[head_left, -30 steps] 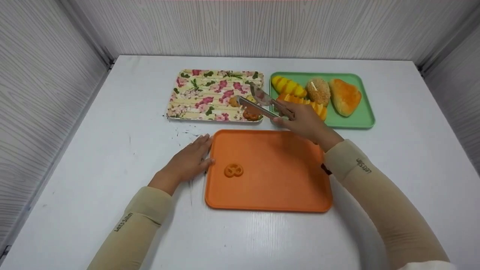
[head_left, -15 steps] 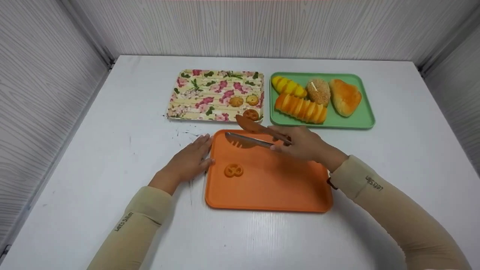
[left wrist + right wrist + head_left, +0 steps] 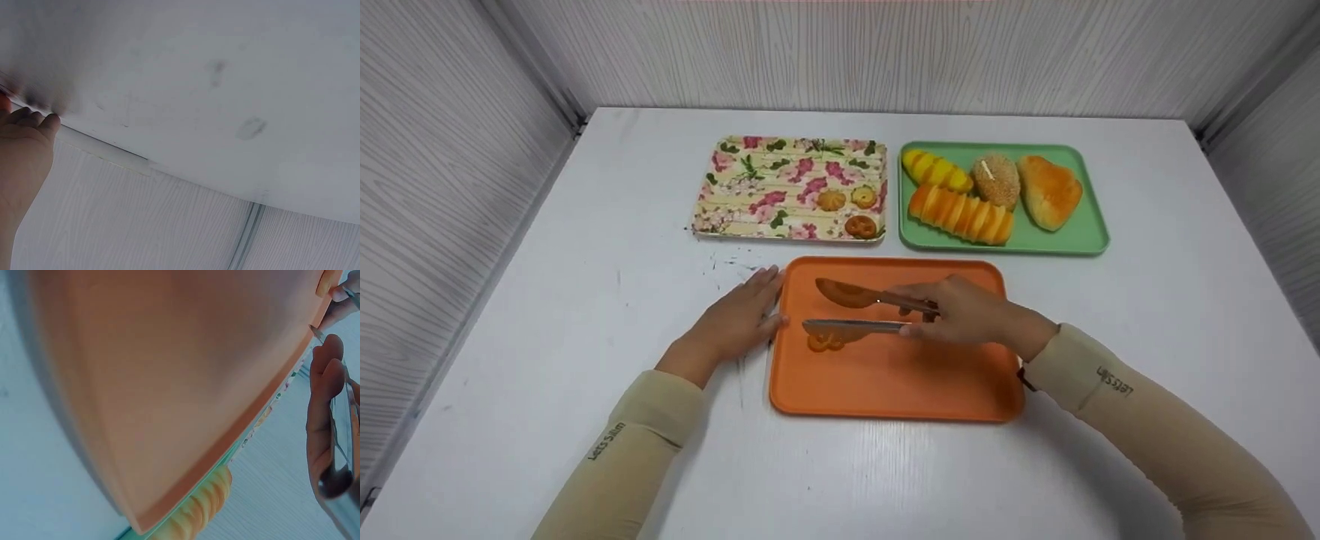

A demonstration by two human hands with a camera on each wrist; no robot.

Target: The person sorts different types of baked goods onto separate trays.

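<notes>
My right hand (image 3: 960,311) grips a pair of metal tongs (image 3: 859,327) over the orange tray (image 3: 915,382). The tongs' two arms stand apart and point left. In the head view the nearer arm partly covers a pretzel-shaped cookie (image 3: 826,343) lying at the tray's left; whether they touch I cannot tell. My left hand (image 3: 731,326) rests beside the tray, its straight fingertips and thumb at the left rim. In the right wrist view, the right hand (image 3: 326,399) holds the tongs (image 3: 340,433); the left wrist view shows the left hand (image 3: 25,152) at the tray's edge.
Behind lies a floral tray (image 3: 757,180) with two round cookies and a pretzel-shaped cookie (image 3: 860,226) in its near right corner. A green tray (image 3: 1080,232) beside it bears several breads, including a sliced loaf (image 3: 960,215). Wood-grain panels (image 3: 870,60) enclose the table.
My right hand has brought the tongs from over the floral tray down toward me, above the orange tray near the pretzel-shaped cookie. The left hand has stayed at the rim.
</notes>
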